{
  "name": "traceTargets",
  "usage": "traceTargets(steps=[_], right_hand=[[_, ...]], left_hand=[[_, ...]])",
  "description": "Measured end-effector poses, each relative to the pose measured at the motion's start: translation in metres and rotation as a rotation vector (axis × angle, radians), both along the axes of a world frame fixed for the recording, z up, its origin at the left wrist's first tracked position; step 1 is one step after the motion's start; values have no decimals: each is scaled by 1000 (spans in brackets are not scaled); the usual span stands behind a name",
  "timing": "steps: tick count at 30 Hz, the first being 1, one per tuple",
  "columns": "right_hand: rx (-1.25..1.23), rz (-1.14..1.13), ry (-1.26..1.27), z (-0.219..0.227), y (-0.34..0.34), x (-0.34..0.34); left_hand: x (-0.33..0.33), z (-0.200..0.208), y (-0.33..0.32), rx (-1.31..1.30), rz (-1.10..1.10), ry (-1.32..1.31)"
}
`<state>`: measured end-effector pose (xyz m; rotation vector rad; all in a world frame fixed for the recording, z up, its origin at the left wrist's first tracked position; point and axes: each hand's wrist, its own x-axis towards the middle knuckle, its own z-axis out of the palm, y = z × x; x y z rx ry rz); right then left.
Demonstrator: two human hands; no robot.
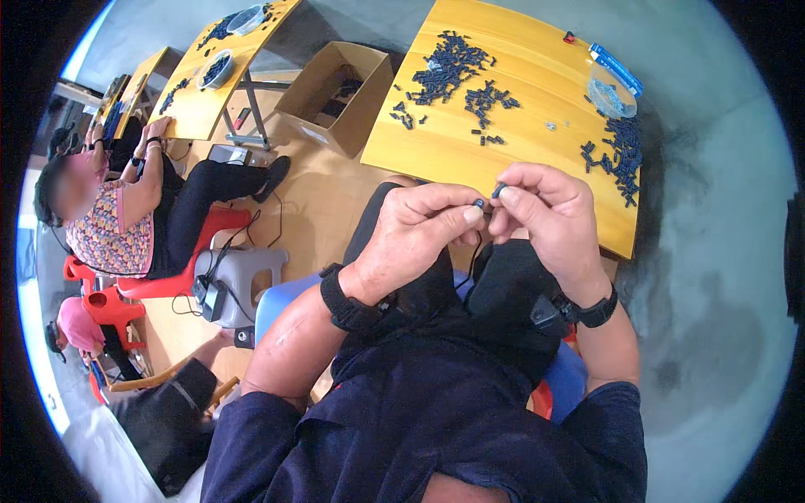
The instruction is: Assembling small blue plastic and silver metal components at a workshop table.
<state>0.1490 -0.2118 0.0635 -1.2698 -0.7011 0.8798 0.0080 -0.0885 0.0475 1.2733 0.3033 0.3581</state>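
My left hand [419, 230] pinches a small dark cylindrical piece [479, 204] between thumb and forefinger. Close beside it, my right hand [549, 210] grips another small dark piece [499, 190] in its fingertips. Both hands are held over my lap, just in front of the yellow table [528, 109]. A large pile of short black cylindrical parts [449, 67] lies on the table's left side, with a smaller cluster [489, 101] near its middle. More black parts [622, 155] are heaped along the right edge.
A clear plastic tub [612, 96] with bluish contents and a blue box [616, 69] stand at the table's far right. An open cardboard box [331, 101] sits left of the table. Further left, a seated person [117, 210] works at another yellow table [197, 92]. A grey stool [239, 281] stands nearby.
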Motion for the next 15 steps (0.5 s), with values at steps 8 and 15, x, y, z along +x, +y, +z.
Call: traceTargets(steps=[8, 15], right_hand=[[77, -15, -174, 0, -4, -10], [108, -17, -286, 1, -2, -12]], left_hand=[[-3, -1, -2, 67, -29, -21], [-1, -4, 0, 50, -39, -52]])
